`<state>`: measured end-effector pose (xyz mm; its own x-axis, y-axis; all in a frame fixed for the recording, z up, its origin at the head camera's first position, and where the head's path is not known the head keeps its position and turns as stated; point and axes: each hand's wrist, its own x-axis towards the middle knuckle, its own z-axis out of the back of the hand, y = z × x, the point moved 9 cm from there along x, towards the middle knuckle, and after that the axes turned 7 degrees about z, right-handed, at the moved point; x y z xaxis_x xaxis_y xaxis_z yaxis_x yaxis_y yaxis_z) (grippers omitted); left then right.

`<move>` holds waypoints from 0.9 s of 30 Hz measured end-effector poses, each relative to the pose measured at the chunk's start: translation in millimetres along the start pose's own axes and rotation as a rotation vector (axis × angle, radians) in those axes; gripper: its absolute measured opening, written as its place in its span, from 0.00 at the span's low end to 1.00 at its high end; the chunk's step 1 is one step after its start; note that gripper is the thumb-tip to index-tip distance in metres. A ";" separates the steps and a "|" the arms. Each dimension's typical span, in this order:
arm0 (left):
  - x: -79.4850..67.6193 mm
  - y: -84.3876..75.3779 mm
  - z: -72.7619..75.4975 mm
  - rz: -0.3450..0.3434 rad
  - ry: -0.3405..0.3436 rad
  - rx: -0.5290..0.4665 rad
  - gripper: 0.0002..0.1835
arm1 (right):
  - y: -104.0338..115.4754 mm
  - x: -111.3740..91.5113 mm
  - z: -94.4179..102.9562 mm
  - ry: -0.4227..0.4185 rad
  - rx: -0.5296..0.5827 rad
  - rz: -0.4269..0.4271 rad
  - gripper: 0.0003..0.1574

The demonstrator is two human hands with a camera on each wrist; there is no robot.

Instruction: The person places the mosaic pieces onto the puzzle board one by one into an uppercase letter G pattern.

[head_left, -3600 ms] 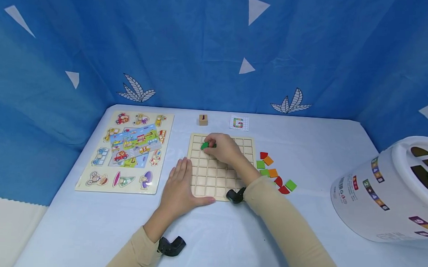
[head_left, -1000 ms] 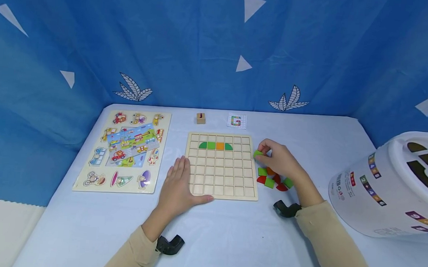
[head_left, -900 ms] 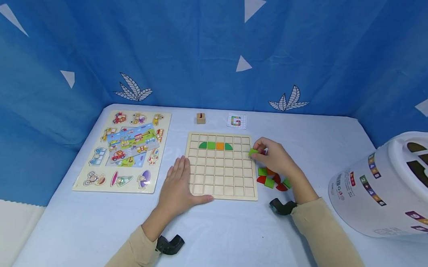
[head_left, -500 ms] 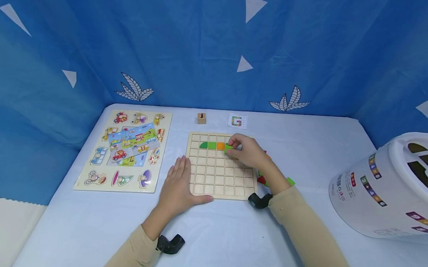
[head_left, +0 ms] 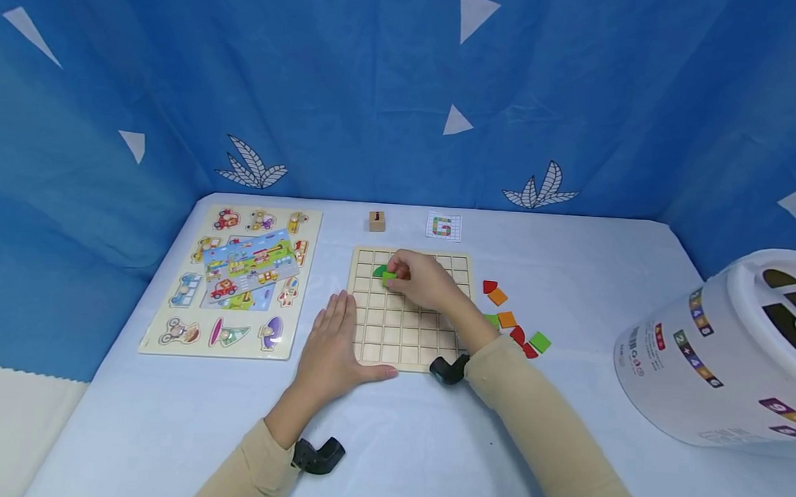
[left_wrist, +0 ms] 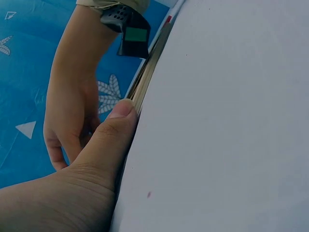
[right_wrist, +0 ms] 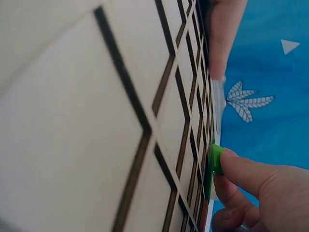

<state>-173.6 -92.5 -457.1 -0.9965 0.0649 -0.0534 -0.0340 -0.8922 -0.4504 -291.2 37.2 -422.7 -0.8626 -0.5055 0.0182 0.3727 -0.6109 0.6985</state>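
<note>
A wooden grid board lies flat on the table. My right hand reaches over its upper part and pinches a light green square tile between thumb and fingertips, also seen in the right wrist view as a green tile close over the grid. Just left of it, a dark green rounded tile sits in a cell; the hand hides the rest of that row. Along the board's left and near edges rests my left hand, fingers straight and thumb out, its thumb against the board's side in the left wrist view.
Loose red, orange and green tiles lie right of the board. Behind it are a small wooden cube and a pattern card. A picture puzzle board with cards is at left, a large white bucket at right.
My right hand has picked up a light green square tile from the pile and carried it left across the board to near the dark green tile. My left hand stays in place.
</note>
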 end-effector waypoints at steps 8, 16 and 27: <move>0.0 -2.9 0.8 -0.015 -0.010 0.001 0.77 | 9.0 5.6 -10.3 0.018 -0.099 0.031 0.08; 0.8 -2.6 -0.6 -0.013 0.004 0.001 0.77 | 15.9 2.6 -11.3 0.037 -0.215 0.068 0.08; 0.6 0.1 -1.0 0.002 0.000 -0.019 0.77 | 13.8 -18.8 8.2 0.070 -0.153 0.085 0.14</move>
<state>-174.1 -92.1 -458.1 -0.9965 0.0632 -0.0545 -0.0305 -0.8835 -0.4674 -272.7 43.3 -407.5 -0.8021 -0.5969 0.0187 0.4952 -0.6473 0.5795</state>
